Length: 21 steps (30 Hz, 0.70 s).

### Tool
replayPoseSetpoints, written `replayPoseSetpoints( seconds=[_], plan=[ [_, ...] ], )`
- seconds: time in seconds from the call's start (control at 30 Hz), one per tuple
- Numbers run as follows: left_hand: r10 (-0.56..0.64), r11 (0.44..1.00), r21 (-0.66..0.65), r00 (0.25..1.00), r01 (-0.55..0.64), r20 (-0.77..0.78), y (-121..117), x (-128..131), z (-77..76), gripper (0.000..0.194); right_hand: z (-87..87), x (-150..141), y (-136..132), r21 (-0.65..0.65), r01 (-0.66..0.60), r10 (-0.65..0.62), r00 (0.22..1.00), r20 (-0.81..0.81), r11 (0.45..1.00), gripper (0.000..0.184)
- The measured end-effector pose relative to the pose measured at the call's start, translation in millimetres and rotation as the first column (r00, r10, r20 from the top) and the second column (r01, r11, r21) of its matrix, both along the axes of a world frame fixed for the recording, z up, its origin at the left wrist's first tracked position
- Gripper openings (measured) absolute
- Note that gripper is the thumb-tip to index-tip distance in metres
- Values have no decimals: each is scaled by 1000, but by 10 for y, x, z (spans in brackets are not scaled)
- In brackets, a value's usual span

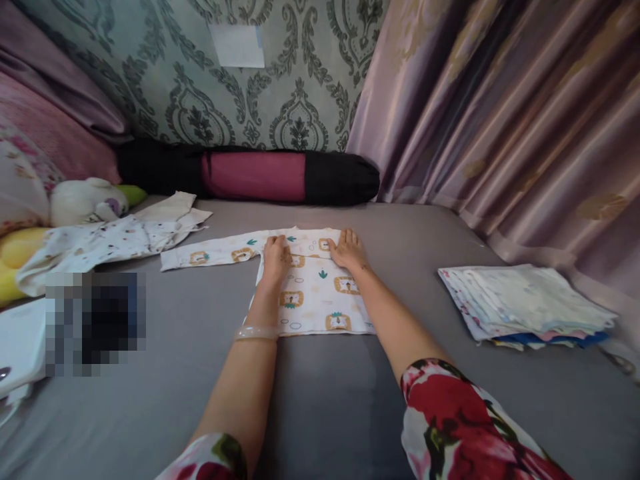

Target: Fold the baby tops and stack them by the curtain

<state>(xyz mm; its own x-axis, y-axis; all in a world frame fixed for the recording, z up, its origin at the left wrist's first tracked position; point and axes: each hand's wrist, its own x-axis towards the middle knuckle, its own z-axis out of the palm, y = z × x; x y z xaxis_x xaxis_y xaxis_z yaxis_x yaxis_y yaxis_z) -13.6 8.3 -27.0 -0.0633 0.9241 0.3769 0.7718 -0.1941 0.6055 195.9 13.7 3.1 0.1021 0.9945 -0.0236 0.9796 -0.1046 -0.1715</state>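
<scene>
A small white long-sleeved shirt (pixel 320 293) with orange lion faces and green leaves lies flat on the grey bed sheet. One sleeve (pixel 215 253) stretches out to the left; the other lies folded across the upper body of the shirt. My left hand (pixel 277 259), with a clear bangle on the wrist, has its fingers curled closed on the cloth near the left shoulder. At the upper right edge, my right hand (pixel 349 251) lies flat on the shirt, fingers stretched out and thumb apart.
To the right is a stack of folded clothes (pixel 530 300). Another spotted garment (pixel 115 243) lies loose at left, by a white plush toy (pixel 87 200). A black and maroon bolster (pixel 250 175) runs along the wall. A white device (pixel 23 347) with a cable sits near left, beside a blurred-out patch.
</scene>
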Motion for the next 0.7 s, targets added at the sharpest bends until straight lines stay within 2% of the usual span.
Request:
replayPoseSetpoints(
  seconds=[0.23,0.4,0.6,0.7],
  plan=[
    [14,999,-31,990,-19,-143,-82,32,128,40,94,-81,13,-54,26,-27,1000,-4,998,72],
    [82,994,-52,975,-94,-204,-154,76,208,46,89,-287,-49,-30,-46,44,997,-56,999,68],
    [-19,985,-170,957,-32,-290,-191,115,217,41,1,-377,-71,-38,-11,9,998,-60,999,72],
    [-35,982,-186,953,-23,-302,-196,112,207,38,-5,-373,-79,-34,-13,11,998,-68,999,72]
  ],
)
